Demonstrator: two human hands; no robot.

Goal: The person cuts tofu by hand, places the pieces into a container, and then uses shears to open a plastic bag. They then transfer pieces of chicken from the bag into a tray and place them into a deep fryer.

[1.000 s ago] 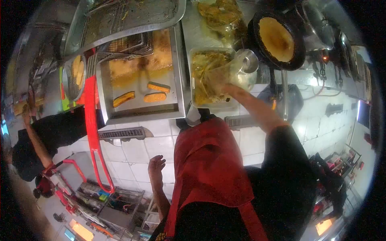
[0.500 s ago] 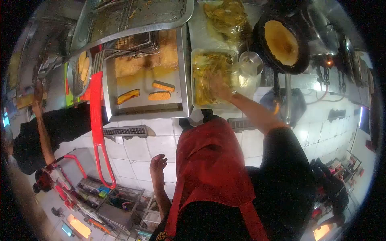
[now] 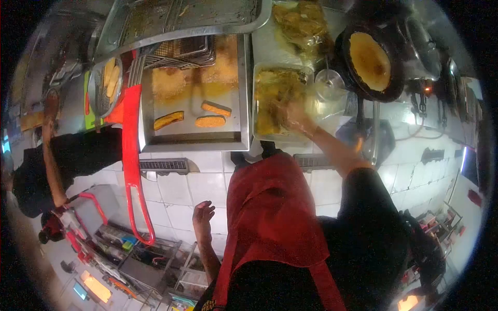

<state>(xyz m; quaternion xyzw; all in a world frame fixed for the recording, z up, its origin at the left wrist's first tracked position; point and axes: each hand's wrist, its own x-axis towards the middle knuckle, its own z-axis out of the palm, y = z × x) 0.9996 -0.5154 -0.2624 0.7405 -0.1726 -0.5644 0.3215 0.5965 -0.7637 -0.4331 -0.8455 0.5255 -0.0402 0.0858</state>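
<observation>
My right hand (image 3: 294,115) is inside a clear rectangular container (image 3: 258,124) of yellowish food (image 3: 268,114); its fingers are blurred, so their shape is unclear. My left hand (image 3: 203,215) hangs low beside my red apron (image 3: 275,207), fingers loosely curled, touching nothing. In the metal tray (image 3: 197,141) left of the container lie a few browned food pieces (image 3: 210,121), with crumbs (image 3: 223,67) behind them. A wire basket (image 3: 187,52) rests over the tray's back, near a long red handle (image 3: 132,155).
A black pan (image 3: 397,85) with a pale flat round (image 3: 369,61) stands at the right. Bagged food (image 3: 303,28) lies behind the container. A strainer (image 3: 105,85) holds long pieces. A co-worker's arm (image 3: 53,166) reaches up at far left.
The view has shifted slightly, moving the tray, container and pan a little to the right. My right hand has moved slightly within the container. My left hand looks unchanged.
</observation>
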